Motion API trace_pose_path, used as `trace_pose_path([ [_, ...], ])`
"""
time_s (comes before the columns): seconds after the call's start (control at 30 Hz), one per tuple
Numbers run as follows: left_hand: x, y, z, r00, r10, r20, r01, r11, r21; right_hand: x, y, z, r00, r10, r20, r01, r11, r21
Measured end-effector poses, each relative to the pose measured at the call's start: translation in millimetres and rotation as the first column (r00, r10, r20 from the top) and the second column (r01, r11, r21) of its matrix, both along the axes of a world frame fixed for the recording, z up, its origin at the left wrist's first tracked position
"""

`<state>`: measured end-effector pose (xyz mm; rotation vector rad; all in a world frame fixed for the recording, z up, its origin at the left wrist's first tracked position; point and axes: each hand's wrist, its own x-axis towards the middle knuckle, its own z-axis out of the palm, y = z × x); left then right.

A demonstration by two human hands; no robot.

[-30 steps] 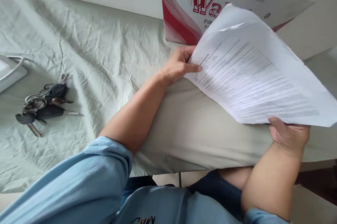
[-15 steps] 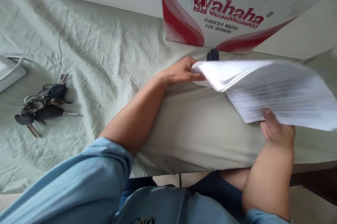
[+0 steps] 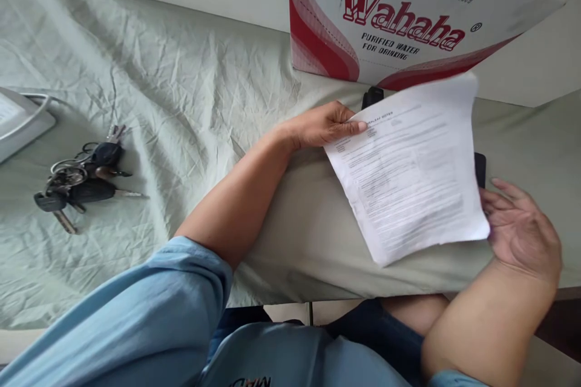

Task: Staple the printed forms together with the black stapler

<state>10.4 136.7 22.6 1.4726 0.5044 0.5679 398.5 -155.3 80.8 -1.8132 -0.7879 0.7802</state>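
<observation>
Papers (image 3: 408,181) lie in one stack on the green-grey cloth (image 3: 181,90), printed side up. I cannot count the sheets. The stack's long side runs from the top left, by the left hand (image 3: 324,126), down to the bottom right, by the right hand (image 3: 521,229). Its top edge points toward the one Wahaha water box (image 3: 408,11) standing behind it. Left hand fingers are together and press flat on the top left corner. Right hand is just beside the lower right edge, fingers spread apart, holding nothing. One small black thing (image 3: 372,96) peeks out past the top edge. One bunch of keys (image 3: 82,178) lies far off on the left.
</observation>
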Motion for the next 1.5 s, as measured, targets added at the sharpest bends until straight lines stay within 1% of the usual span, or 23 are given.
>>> trace_pose_path([
  [0.03,-0.2,-0.1,3.0,0.996,-0.085,-0.04,0.085,0.996,0.005,-0.6,3.3,1.7,0.999,-0.051,-0.015,0.052,0.997,0.055],
  [0.07,-0.1,-0.4,6.3,0.983,-0.167,-0.08,0.169,0.986,0.011,-3.4,6.4,2.9,0.997,-0.071,-0.023,0.073,0.993,0.089],
  [0.1,0.0,-0.8,9.8,0.966,-0.235,-0.112,0.238,0.971,0.015,-8.3,8.8,3.5,0.997,-0.069,-0.026,0.071,0.992,0.104],
  [0.13,0.3,-1.4,13.1,0.954,-0.272,-0.126,0.276,0.961,0.017,-15.0,10.3,3.7,0.998,-0.051,-0.032,0.054,0.994,0.098],
  [0.2,1.0,-3.0,18.7,0.938,-0.315,-0.144,0.32,0.947,0.01,-31.3,10.9,3.3,0.998,0.021,-0.066,-0.019,0.999,0.031],
  [0.23,1.4,-3.8,20.8,0.932,-0.33,-0.152,0.334,0.943,0.003,-39.8,10.6,2.9,0.991,0.06,-0.117,-0.063,0.998,-0.021],
  [0.3,1.8,-5.4,23.3,0.925,-0.344,-0.161,0.348,0.937,-0.005,-54.8,10.6,1.7,0.973,0.114,-0.203,-0.147,0.976,-0.16],
  [0.37,2.2,-6.8,23.9,0.927,-0.336,-0.164,0.339,0.941,-0.009,-66.0,13.1,0.0,0.97,0.124,-0.207,-0.179,0.946,-0.271],
  [0.4,2.7,-7.6,23.6,0.934,-0.323,-0.153,0.324,0.946,-0.018,-70.0,15.3,-1.0,0.979,0.117,-0.169,-0.163,0.943,-0.29],
  [0.43,3.4,-8.5,23.0,0.947,-0.295,-0.131,0.294,0.955,-0.031,-73.2,17.9,-2.0,0.988,0.102,-0.12,-0.132,0.952,-0.277],
  [0.47,4.5,-9.5,22.2,0.965,-0.246,-0.093,0.242,0.969,-0.049,-75.5,20.8,-3.1,0.995,0.071,-0.064,-0.084,0.97,-0.228],
  [0.53,7.5,-11.4,20.6,0.995,-0.095,0.008,0.095,0.99,-0.106,-78.4,27.1,-4.8,0.999,-0.033,0.031,0.034,0.998,-0.051],
  [0.6,10.8,-13.1,19.8,0.996,0.052,0.066,-0.04,0.984,-0.175,-80.4,33.6,-6.0,0.987,-0.144,0.072,0.132,0.979,0.153],
  [0.63,12.3,-13.8,19.8,0.993,0.093,0.071,-0.077,0.977,-0.2,-81.8,37.1,-6.6,0.98,-0.183,0.075,0.161,0.959,0.233],
  [0.67,13.3,-14.4,20.0,0.993,0.098,0.067,-0.082,0.973,-0.214,-83.8,40.7,-7.0,0.976,-0.206,0.071,0.178,0.94,0.291],
  [0.73,14.2,-15.2,21.0,0.998,0.022,0.056,-0.01,0.979,-0.205,-90.0,47.9,-8.2,0.973,-0.224,0.048,0.193,0.915,0.354],
  [0.8,13.7,-15.4,21.9,0.993,-0.11,0.04,0.115,0.981,-0.156,-98.5,54.5,-9.6,0.971,-0.236,0.032,0.207,0.902,0.378],
  [0.87,12.7,-14.7,22.4,0.974,-0.224,-0.011,0.222,0.971,-0.092,-106.9,59.3,-11.0,0.969,-0.244,0.028,0.214,0.898,0.384],
  [0.93,11.9,-13.5,22.7,0.96,-0.272,-0.072,0.268,0.962,-0.053,-112.8,61.7,-12.1,0.971,-0.239,0.031,0.209,0.901,0.38],
  [1.07,12.0,-12.8,24.7,0.953,-0.288,-0.098,0.282,0.957,-0.07,-115.5,61.2,-13.0,0.982,-0.188,0.017,0.167,0.91,0.38],
  [1.17,12.7,-14.2,27.3,0.96,-0.263,-0.092,0.256,0.963,-0.087,-115.4,60.8,-12.9,0.986,-0.163,0.016,0.144,0.909,0.391],
  [1.33,14.0,-12.7,27.2,0.951,-0.265,-0.159,0.263,0.964,-0.032,-121.3,64.7,-12.9,0.967,-0.255,0.021,0.22,0.871,0.439],
  [1.5,14.9,-9.5,22.9,0.944,-0.279,-0.176,0.29,0.956,0.044,-117.8,65.6,-16.6,0.968,-0.251,0.031,0.211,0.868,0.449],
])
